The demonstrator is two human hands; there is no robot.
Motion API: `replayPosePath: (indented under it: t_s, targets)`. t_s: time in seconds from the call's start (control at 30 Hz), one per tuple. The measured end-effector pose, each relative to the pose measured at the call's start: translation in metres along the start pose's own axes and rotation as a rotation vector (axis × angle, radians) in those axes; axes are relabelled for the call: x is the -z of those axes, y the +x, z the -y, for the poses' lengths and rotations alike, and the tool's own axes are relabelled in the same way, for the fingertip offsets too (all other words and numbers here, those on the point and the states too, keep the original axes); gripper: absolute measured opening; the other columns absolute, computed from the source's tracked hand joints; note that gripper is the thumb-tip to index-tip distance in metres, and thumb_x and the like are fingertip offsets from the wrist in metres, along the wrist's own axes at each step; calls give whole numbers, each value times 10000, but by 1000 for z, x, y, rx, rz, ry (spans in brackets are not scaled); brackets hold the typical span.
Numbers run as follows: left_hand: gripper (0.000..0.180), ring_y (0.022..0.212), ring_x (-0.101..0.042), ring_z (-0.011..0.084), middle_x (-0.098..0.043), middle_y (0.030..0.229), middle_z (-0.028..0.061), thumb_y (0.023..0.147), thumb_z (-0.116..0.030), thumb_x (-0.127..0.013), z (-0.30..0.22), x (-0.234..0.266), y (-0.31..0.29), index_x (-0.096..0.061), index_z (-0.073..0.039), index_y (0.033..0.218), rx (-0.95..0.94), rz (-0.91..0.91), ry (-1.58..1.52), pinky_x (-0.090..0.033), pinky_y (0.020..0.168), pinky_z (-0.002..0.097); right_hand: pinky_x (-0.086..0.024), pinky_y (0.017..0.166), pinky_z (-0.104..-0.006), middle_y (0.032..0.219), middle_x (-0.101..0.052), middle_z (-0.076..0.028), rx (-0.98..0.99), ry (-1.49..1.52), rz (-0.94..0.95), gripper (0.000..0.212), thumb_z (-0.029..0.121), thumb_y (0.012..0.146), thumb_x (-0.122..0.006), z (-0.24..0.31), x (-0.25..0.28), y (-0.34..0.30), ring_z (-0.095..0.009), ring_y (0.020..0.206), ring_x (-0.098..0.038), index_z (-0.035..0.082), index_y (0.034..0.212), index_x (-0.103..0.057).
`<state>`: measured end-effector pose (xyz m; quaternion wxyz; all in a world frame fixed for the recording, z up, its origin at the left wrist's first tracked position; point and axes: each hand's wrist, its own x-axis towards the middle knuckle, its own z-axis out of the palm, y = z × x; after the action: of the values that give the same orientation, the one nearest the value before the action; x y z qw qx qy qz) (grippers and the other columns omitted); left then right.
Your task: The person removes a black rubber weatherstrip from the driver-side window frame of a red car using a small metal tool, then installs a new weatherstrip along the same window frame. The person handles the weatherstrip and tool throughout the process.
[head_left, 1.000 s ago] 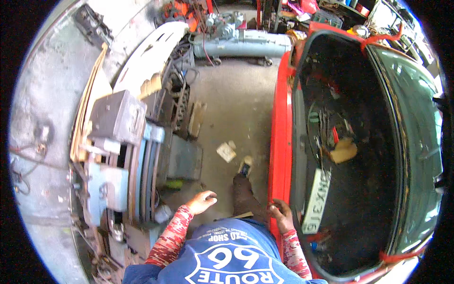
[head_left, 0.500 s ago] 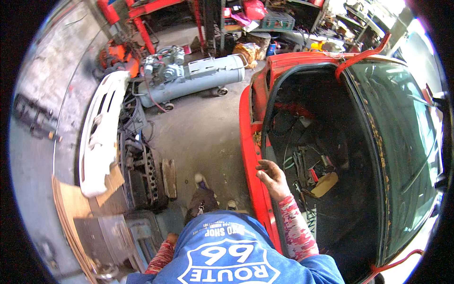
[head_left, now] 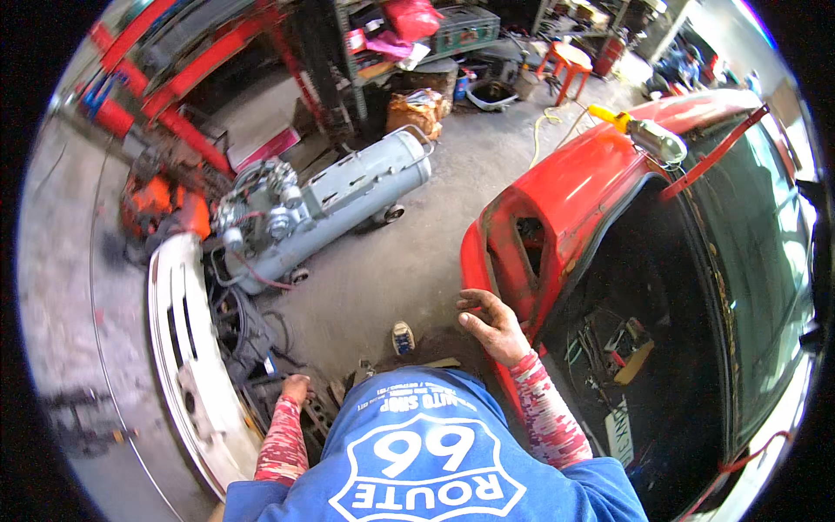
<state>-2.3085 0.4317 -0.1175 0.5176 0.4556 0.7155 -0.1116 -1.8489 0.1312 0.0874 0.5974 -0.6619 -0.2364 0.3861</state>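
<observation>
My right hand (head_left: 494, 326) is held out beside the rear corner of a red car body (head_left: 557, 248). Its fingers are apart and nothing is in them; whether it touches the car I cannot tell. Low on my left side, my left hand (head_left: 297, 389) hangs over dark car parts (head_left: 248, 326), its fingers too small and turned away to read. Inside the car's open rear compartment lie several hand tools (head_left: 596, 352), a tan piece of board (head_left: 634, 363) and a white plate (head_left: 619, 432).
A grey air compressor (head_left: 348, 196) on wheels stands ahead on the left. A white bumper (head_left: 178, 304) leans along the left side. Farther off are a red stool (head_left: 570, 59), a basin (head_left: 491, 96) and red steel posts (head_left: 187, 130). A yellow-handled lamp (head_left: 657, 141) rests on the car.
My view has swung right and my body has stepped forward, so the compressor and car appear tilted and more of the car's rear side shows. My left hand has come further into view.
</observation>
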Motion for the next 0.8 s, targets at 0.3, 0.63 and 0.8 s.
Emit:
replayPosePath:
  t_s: [0.3, 0.63, 0.8]
  targets:
    - [181, 614, -662, 183, -686, 823, 55, 1020, -268, -560, -321, -54, 109, -565, -129, 1137, -346, 188, 109, -473, 470, 321, -481, 1057, -371, 1321, -650, -158, -83, -45, -236, 508, 270, 967, -690, -16, 29, 130, -208, 1226, -607, -11, 1373, -568]
    - [253, 682, -709, 224, -726, 860, 119, 983, -271, -599, -572, -124, 155, -659, -46, 1084, -370, 275, 843, -539, 549, 364, -555, 764, -317, 895, -730, -106, -26, 101, -423, 381, 250, 986, -669, 63, 105, 329, -135, 830, -695, 67, 1317, -622]
    - [305, 713, -730, 237, -736, 859, 145, 963, -272, -617, -718, -181, 174, -698, 10, 1047, -414, 247, 1116, -570, 599, 380, -552, 774, -289, 946, -726, -79, 162, 352, -754, 340, 180, 994, -652, 106, 150, 382, -125, 851, -686, 7, 1284, -623]
